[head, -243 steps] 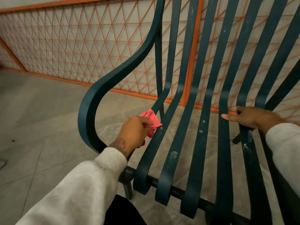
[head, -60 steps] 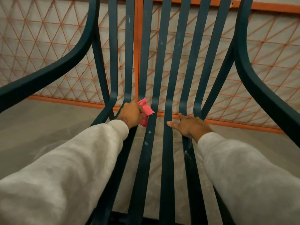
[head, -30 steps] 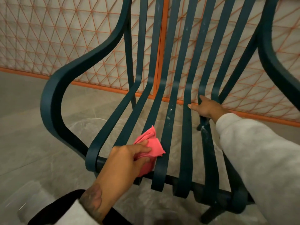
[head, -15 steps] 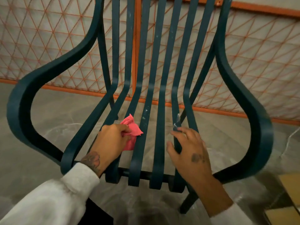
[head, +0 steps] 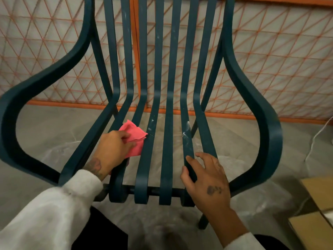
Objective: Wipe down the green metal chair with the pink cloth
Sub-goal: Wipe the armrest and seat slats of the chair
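1. The green metal chair (head: 167, 141) sits right in front, seen from above the seat, with its slats running up into the backrest and curvy armrests on both sides.
2. The left hand (head: 115, 148) has the pink cloth (head: 137, 136) bunched up, thumb on top and fingers curled round it. It's pressing the cloth onto the seat slats on the left side, about halfway back, and one corner of the cloth pokes out toward the backrest.
3. The right hand (head: 207, 179) isn't holding anything. Its fingers are spread and loose, lying on the slats near the front right of the seat, with the thumb against the left edge of one slat.
4. There are white smudges (head: 186, 130) on that same slat, just beyond the right fingertips, plus a few paler specks on a slat next to the cloth.
5. Behind the chair is an orange mesh fence (head: 270, 60), with grey floor (head: 54, 132) underneath.
6. A cardboard box (head: 317, 195) sits at bottom right, and a white cable (head: 317, 138) trails on the floor by the right armrest.
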A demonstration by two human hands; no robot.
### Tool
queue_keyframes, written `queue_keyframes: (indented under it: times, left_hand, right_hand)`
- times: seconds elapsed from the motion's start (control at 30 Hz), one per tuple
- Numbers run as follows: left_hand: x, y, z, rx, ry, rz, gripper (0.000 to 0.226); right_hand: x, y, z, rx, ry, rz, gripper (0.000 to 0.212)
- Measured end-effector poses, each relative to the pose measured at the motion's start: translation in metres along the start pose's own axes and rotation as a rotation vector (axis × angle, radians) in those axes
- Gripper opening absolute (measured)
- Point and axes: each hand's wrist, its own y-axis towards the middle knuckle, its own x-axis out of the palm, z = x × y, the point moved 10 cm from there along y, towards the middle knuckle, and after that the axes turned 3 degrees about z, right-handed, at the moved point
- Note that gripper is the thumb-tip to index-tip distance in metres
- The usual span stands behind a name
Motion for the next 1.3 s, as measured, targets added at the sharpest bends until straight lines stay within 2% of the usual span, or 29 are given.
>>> queue_keyframes:
  times: [0.23, 0.37, 0.47, 0.53, 0.67, 0.7, 0.8, 0.87, 0.93, 1.03, 1.3]
  left_hand:
    - [-0.023, -0.033, -0.004, 0.085, 0.047, 0.100, 0.017]
    - [-0.047, -0.040, 0.010, 0.113, 0.002, 0.228, 0.016]
    - [-0.055, -0.058, 0.041, 0.220, -0.087, 0.311, 0.020]
    - [-0.037, -0.062, 0.062, 0.295, -0.128, 0.232, 0.021]
    - [0.027, -0.060, 0.082, 0.359, 0.046, -0.047, 0.023]
    - [0.031, -0.061, 0.082, 0.348, 0.088, -0.052, 0.025]
    - [0.006, -0.069, 0.086, 0.327, 0.208, 0.079, 0.032]
    - [-0.010, -0.073, 0.083, 0.249, 0.260, 0.109, 0.035]
    - [-0.007, -0.068, 0.076, 0.150, 0.305, 0.038, 0.030]
    - [0.021, -0.056, 0.076, 0.130, 0.485, -0.102, 0.020]
    - [0.034, 0.005, 0.083, 0.122, 0.444, -0.019, 0.018]
  right_hand:
    - [0.004, -0.003, 0.003, 0.026, -0.022, -0.024, 0.043]
    - [0.004, -0.002, 0.001, 0.005, -0.032, -0.019, 0.046]
    - [0.007, -0.001, 0.002, 0.020, -0.040, -0.047, 0.046]
    - [0.007, -0.001, 0.002, 0.019, -0.032, -0.043, 0.044]
    - [0.004, -0.001, 0.002, 0.027, -0.001, -0.018, 0.043]
    - [0.005, -0.002, 0.002, 0.026, -0.001, -0.021, 0.044]
    - [0.006, -0.002, 0.003, 0.031, 0.005, -0.020, 0.044]
    - [0.006, -0.002, 0.003, 0.030, -0.003, -0.019, 0.044]
    - [0.006, -0.002, 0.002, 0.029, 0.000, -0.016, 0.045]
    - [0.003, -0.003, 0.001, 0.017, 0.017, -0.001, 0.042]
    - [0.003, -0.002, -0.001, -0.007, 0.022, 0.000, 0.044]
